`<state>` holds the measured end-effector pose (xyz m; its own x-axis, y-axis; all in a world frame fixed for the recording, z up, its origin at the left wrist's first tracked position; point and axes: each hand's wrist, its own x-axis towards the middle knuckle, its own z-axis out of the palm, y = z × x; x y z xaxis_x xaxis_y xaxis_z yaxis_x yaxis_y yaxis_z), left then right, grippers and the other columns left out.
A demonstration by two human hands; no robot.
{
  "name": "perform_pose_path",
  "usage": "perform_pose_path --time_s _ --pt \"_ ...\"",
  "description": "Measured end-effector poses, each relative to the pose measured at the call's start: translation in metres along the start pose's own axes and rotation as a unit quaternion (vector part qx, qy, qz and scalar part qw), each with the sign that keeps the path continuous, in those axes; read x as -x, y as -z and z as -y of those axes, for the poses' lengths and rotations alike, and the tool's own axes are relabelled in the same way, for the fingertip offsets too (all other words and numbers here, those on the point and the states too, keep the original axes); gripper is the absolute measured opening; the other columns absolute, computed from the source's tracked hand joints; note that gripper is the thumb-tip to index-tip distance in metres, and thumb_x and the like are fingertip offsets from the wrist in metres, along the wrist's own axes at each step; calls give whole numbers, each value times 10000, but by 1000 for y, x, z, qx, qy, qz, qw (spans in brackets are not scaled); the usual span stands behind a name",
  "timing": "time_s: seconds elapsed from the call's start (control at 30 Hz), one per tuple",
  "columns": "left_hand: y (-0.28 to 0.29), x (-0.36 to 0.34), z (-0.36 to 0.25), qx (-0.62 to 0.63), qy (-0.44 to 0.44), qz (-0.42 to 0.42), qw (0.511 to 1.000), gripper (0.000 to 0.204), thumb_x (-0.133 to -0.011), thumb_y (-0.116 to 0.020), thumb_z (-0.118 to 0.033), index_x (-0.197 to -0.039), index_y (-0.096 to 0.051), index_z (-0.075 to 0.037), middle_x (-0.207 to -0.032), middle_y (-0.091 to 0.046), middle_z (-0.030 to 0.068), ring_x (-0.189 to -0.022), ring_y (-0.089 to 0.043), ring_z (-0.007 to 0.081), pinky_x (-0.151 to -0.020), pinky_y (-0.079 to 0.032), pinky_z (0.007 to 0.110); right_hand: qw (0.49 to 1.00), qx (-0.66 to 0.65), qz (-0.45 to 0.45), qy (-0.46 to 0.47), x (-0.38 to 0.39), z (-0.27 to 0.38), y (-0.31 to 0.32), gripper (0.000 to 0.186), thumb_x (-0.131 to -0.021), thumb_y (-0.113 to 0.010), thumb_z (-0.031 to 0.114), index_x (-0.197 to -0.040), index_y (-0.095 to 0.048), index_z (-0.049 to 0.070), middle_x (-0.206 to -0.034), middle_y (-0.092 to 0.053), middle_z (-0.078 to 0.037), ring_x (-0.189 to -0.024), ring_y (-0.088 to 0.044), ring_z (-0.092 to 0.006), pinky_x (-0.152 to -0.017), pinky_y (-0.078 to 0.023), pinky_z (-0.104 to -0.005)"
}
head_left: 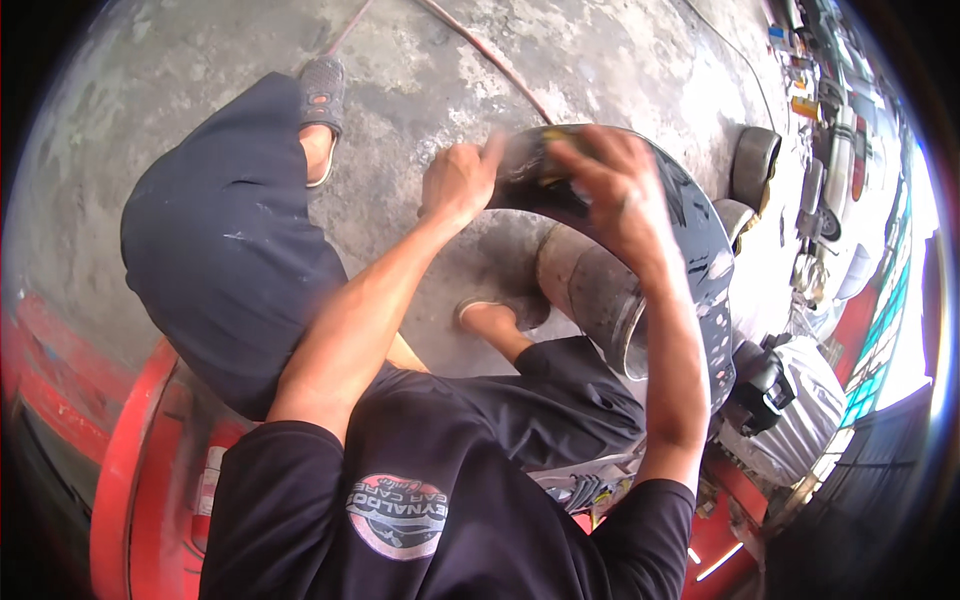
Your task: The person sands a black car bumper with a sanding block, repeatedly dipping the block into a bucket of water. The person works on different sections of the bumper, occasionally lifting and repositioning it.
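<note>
A glossy black curved car panel [690,210], shaped like a wheel-arch fender, bows across the space before me and down the right side. Pale spots dot its lower right part. My left hand [460,182] is closed around the panel's left end, with the thumb raised along it. Over the panel's upper surface, my right hand [618,190] is smeared by motion. Something yellowish shows by its fingertips, too blurred to name, and I cannot tell whether the fingers grip it.
Below the panel stands a worn, drum-like cylinder [590,290]. A reddish hose [490,55] crosses the concrete floor. Dark wheel-like rounds [755,168] lie at the right, with cars [840,180] beyond. Red metal framework [125,480] rises at left; a silver-covered object [800,410] sits at right.
</note>
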<state>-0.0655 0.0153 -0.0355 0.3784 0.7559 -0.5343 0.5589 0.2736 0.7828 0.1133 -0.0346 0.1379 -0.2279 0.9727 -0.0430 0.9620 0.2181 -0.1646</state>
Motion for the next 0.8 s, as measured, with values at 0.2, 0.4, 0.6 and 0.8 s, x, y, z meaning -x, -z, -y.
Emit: perform_pose_path --time_s 0.2,0.4,0.6,0.8 --pt "-2 1 -6 -10 1 -21 1000 739 -1086 -490 -618 -893 -800 24 -943 -752 319 -974 -739 522 -895 -564 580 995 58 -44 -63 13 -7 1 531 -778 -818 56 -1305 -779 109 -1241 -691 -151 -1211 -632 -395 -1066 -480 -548" --pt "-5 3 -1 4 -12 -34 999 722 -1089 -496 -606 -869 -802 10 -912 -752 305 -930 -738 517 -857 -560 580 995 78 -34 -53 20 26 -17 470 -869 -756 30 -1322 -784 152 -1326 -687 -172 -1188 -649 -398 -1020 -508 -531" --pt "-3 2 -6 -13 -7 -30 999 723 -1090 -498 -609 -862 -798 8 -912 -749 312 -936 -736 519 -867 -557 589 971 178 -78 -138 27 7 -15 500 -879 -720 76 -1377 -693 106 -1205 -631 -170 -1108 -612 -389 -909 -493 -522" --pt "-4 5 -2 -11 -6 -29 1000 715 -1089 -506 -602 -871 -800 11 -914 -751 316 -940 -738 525 -868 -562 588 960 214 -107 -142 9 19 -42 427 -901 -797 158 -1319 -720 119 -1048 -596 -163 -948 -621 -375 -764 -528 -503"
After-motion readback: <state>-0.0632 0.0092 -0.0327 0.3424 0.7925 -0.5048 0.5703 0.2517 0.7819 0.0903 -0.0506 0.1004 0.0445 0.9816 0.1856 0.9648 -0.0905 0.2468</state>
